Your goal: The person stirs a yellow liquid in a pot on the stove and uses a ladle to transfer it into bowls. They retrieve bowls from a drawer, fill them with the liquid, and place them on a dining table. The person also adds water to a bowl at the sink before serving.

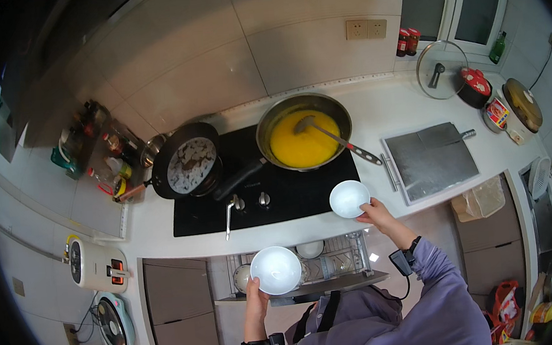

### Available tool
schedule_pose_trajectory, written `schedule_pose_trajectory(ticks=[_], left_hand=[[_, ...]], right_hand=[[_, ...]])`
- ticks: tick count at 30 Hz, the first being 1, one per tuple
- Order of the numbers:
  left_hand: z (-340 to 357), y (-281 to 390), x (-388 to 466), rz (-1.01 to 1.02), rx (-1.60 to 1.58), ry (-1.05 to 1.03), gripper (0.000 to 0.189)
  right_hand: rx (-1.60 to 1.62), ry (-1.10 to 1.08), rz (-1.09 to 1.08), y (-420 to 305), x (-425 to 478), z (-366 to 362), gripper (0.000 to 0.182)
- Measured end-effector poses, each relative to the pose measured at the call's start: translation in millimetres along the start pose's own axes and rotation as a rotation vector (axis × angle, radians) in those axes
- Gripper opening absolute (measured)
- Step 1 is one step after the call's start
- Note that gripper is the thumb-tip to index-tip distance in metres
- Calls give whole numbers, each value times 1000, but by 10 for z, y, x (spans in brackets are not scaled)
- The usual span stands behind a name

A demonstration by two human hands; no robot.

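My left hand (255, 298) grips the rim of a white bowl (276, 270), held over an open dish drawer (344, 264) below the counter. A second white bowl (349, 199) is in my right hand (375, 213), at the front edge of the cooktop's right side. Both bowls look bare inside. Behind them a deep pan (259, 147) of thick yellow liquid (298, 146) sits on the black cooktop (278, 196). A slotted metal spatula (334, 138) rests in that liquid, its handle leaning over the pan's right rim.
At left on the cooktop stands a dark wok (160, 181) with whitish residue. A cleaver (441, 140) lies on a grey cutting board (431, 170) at right. Behind stand a glass lid (425, 61) and red-lidded pot (476, 86). Bottles (118, 146) crowd the left corner.
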State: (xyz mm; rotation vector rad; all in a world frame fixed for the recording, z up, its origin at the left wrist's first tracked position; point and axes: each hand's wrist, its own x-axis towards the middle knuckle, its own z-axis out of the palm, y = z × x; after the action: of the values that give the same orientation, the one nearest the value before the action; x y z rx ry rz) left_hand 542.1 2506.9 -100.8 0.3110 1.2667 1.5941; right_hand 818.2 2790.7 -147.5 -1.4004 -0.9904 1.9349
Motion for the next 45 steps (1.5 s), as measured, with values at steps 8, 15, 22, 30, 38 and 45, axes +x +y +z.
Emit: schedule_pose_trajectory(ticks=[8,15,22,30,38,45], left_hand=[[237,75,196,44,49,113,55],[331,262,314,13,95,98,59],[298,540,879,-29,152,-98,58],[232,984,1552,-67,293,-257,54],[284,1169,1769,-95,250,-297,55],[280,1161,1745,-71,214,-218,51]], right_hand=[[-104,-71,-9,-81,544,176,41],[-150,-82,6,-86,691,241,44],[-726,-12,-291,-206,385,172,42],[-1355,517,-1129,-1455,-272,562,34],[-1768,573,-626,-1118,573,185,12],[-1456,263,-529,-1584,483,546,23]])
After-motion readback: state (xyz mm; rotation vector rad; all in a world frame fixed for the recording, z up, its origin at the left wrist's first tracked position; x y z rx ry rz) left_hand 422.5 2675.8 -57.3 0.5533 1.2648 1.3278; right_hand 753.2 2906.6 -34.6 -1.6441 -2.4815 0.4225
